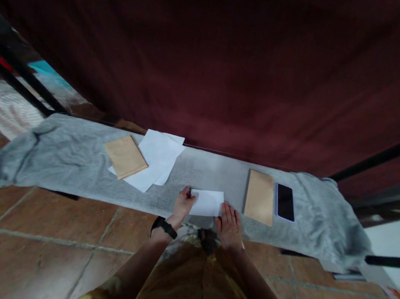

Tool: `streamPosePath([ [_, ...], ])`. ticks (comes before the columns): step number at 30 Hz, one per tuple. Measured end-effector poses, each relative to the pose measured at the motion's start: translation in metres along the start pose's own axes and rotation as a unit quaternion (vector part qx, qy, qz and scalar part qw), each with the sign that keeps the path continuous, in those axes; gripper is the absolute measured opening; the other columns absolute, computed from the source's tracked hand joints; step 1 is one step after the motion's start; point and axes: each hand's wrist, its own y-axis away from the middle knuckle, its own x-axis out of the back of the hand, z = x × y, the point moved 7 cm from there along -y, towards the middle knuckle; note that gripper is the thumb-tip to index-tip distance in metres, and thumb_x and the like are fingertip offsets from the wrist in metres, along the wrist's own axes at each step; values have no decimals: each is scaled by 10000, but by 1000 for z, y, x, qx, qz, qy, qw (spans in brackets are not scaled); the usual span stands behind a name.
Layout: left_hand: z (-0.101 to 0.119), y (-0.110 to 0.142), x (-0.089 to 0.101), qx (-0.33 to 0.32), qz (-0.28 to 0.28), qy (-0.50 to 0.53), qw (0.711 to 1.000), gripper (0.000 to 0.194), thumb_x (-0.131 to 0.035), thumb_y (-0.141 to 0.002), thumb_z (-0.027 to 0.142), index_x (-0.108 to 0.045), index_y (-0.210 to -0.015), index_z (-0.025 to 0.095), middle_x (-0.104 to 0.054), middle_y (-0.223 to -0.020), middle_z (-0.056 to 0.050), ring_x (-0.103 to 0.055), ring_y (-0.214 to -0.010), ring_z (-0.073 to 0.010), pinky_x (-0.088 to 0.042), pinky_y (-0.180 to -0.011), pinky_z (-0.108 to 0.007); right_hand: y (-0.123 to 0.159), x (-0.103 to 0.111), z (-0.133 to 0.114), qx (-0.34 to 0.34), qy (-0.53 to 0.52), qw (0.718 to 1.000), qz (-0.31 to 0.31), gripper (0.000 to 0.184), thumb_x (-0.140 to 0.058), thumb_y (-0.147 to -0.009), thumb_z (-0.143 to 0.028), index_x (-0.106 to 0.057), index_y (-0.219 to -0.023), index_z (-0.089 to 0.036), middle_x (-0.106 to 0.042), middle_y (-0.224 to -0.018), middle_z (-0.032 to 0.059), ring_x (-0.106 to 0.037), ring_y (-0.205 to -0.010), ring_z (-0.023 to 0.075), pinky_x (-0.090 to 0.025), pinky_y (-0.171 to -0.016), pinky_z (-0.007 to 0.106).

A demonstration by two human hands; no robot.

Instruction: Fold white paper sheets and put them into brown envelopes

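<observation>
A small folded white paper (207, 202) lies on the grey cloth (67, 157) covering a low bench. My left hand (183, 205), with a black band on its wrist, pinches the paper's left edge with curled fingers. My right hand (229, 223) lies flat with fingers stretched out, pressing the paper's lower right corner. To the right lies a brown envelope (260, 197), and beside it a black phone (285, 202).
At the left of the cloth a second brown envelope (125, 157) rests on loose white sheets (157, 160). A dark red curtain (219, 60) hangs behind. Brown floor tiles (33, 238) lie below. Black bars (397, 150) cross at both sides; a white board (397, 246) sits far right.
</observation>
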Motion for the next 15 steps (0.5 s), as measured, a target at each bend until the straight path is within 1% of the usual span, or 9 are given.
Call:
streamPosePath([
  [2,-1,3,2,26,2,55,998,266,-683,-695,240,-678,-953,177,-687,-765,-15,-650,-759,-185,-511,-691,-281,0,-1,0,-7,-5,1000,-1,560,-355,-1054,-318,-363,-1577,-119,-441,-1587,148,-421,-1458,288,-264,-1216,499],
  [5,-1,13,2,61,-6,123,991,260,-713,-652,275,-681,-888,169,-674,-717,-6,-627,-677,-168,-476,-609,-257,-2,1,-2,-10,-20,1000,-4,576,-364,-1044,-305,-330,-1591,-129,-440,-1589,149,-401,-1473,288,-261,-1218,521],
  [7,1,20,0,83,-16,160,983,286,-738,-629,320,-680,-861,164,-663,-688,0,-616,-632,-160,-455,-566,-246,-4,5,-7,0,-38,999,-11,600,-387,-1031,-304,-302,-1603,-143,-427,-1599,141,-383,-1484,279,-265,-1222,526],
  [9,6,26,-2,100,-29,192,976,337,-763,-612,365,-686,-868,160,-667,-693,-2,-614,-613,-153,-440,-540,-234,-9,11,-14,12,-59,998,-19,609,-410,-1015,-288,-311,-1601,-154,-413,-1611,126,-385,-1484,264,-283,-1225,506],
  [12,17,31,-7,104,-57,224,967,413,-798,-608,418,-707,-915,157,-692,-744,-19,-626,-638,-147,-437,-538,-221,-19,25,-25,14,-101,994,-34,575,-399,-986,-202,-405,-1560,-167,-441,-1598,101,-453,-1439,232,-348,-1206,434],
  [14,25,33,-9,104,-72,252,960,461,-793,-656,498,-715,-960,161,-715,-817,-45,-652,-701,-161,-470,-568,-231,-27,34,-27,-13,-163,986,-36,556,-377,-970,-166,-481,-1515,-189,-494,-1563,89,-513,-1389,220,-392,-1177,401],
  [15,27,34,-11,108,-78,276,952,493,-775,-693,550,-714,-994,165,-727,-876,-65,-670,-757,-177,-499,-601,-246,-32,39,-25,-34,-210,977,-30,539,-374,-971,-178,-516,-1490,-201,-522,-1540,86,-536,-1366,221,-406,-1164,397],
])
